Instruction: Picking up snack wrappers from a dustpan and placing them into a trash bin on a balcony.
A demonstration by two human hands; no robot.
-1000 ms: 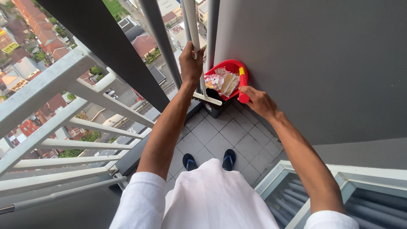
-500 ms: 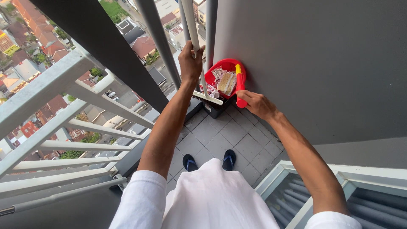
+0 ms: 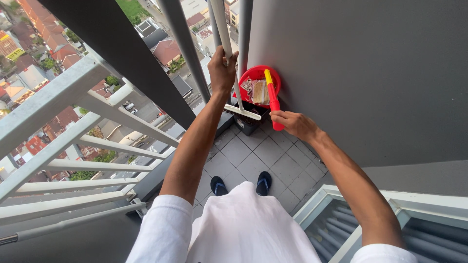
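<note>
Dustpan (image 3: 258, 80) tipped up over the bin, wrappers not yet out.

Your right hand (image 3: 291, 122) is wrapped around the red end of the dustpan's handle (image 3: 272, 100), which turns yellow toward the pan, holding the red pan tilted on edge against the grey wall (image 3: 360, 73) at about 12 o'clock from your feet. Snack wrappers (image 3: 256, 91) sit inside the pan, so the emptying looks begun, not finished, with the litter left to slide down. A dark bin (image 3: 247, 122) stands just below it on the tiled floor (image 3: 258, 156). Your left hand (image 3: 222, 63) is clenched around the pale broom pole (image 3: 225, 29), at 11 o'clock; its broom head (image 3: 242, 111) hangs just beside the pan, above the bin. The railing (image 3: 73, 97) runs along at 9 o'clock.
</note>
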